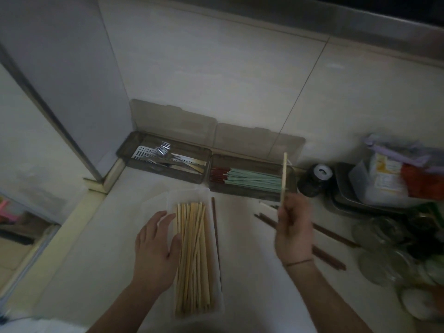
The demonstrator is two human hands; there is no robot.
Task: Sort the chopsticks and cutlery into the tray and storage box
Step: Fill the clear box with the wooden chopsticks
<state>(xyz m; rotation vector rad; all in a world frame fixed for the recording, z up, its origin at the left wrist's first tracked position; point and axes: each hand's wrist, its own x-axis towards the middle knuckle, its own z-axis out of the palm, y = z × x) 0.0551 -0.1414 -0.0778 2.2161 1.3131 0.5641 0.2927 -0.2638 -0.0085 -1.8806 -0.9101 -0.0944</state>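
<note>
Dim light is falling across a pale kitchen counter backed by tiled wall, where two smoky lidded boxes are standing open: the cutlery box holding forks and metal pieces, and the storage box holding green and red chopsticks. Nearer the person, a clear tray is lying lengthwise, filled with pale bamboo chopsticks. The left hand is resting with fingers spread and relaxed against the tray's left wall, steadying it. The right hand is pinching a single pale chopstick and holding it upright in front of the storage box. Dark brown chopsticks are lying loose on the counter beneath and beside that hand. The step in hand looks like sorting pale sticks; the next move probably calls for tilting this one level and laying it along the others in the tray.
</note>
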